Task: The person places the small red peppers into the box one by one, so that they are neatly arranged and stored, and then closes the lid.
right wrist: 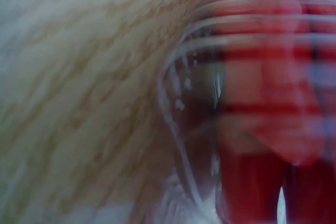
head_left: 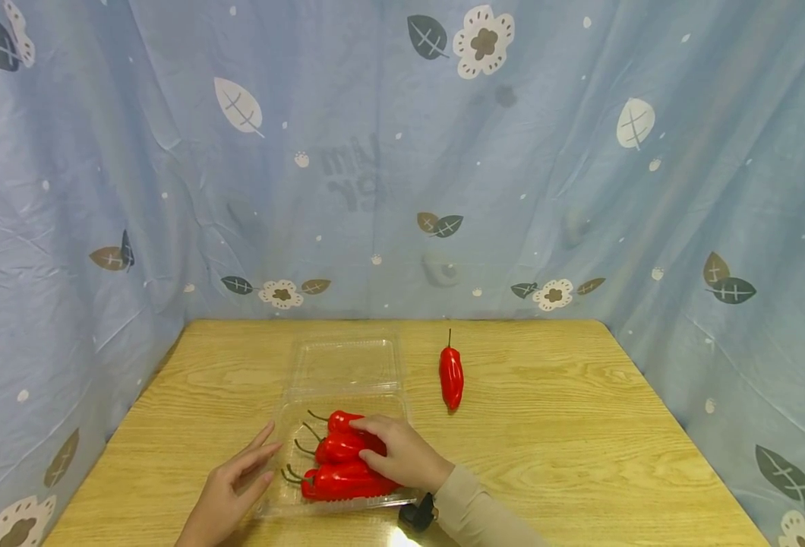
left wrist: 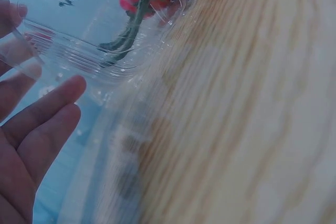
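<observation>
Two hands work at the near edge of a wooden bench (head_left: 580, 456), which is hemmed in on three sides by a pale blue cloth (head_left: 580, 152) printed with leaves and flowers. On the bench, near its front and a little left of the middle, lies a clear plastic clamshell box (head_left: 286, 425) with its lid (head_left: 345, 363) folded back flat toward the cloth. Three red peppers (head_left: 344, 480) lie in the box's tray, stacked from far to near, their dark stems pointing left. The right hand (head_left: 402, 454), in a beige sleeve (head_left: 478, 513), reaches over the tray's right side and rests on top of the peppers, its fingers curved down over them; whether this grip actually clasps a pepper or only lies on it cannot be told. The right wrist view is blurred and shows only red shapes behind ribbed clear plastic. The left hand (head_left: 228, 490) lies just beside the tray's left wall, its grip open, fingers straight and together, their tips at or very near the plastic; the left wrist view shows those fingers (left wrist: 50, 103) close against the ribbed clear wall with stems behind it. A fourth red pepper (head_left: 451, 377) lies alone on the bare bench, to the right of the lid and apart from the box, its stem pointing away.
</observation>
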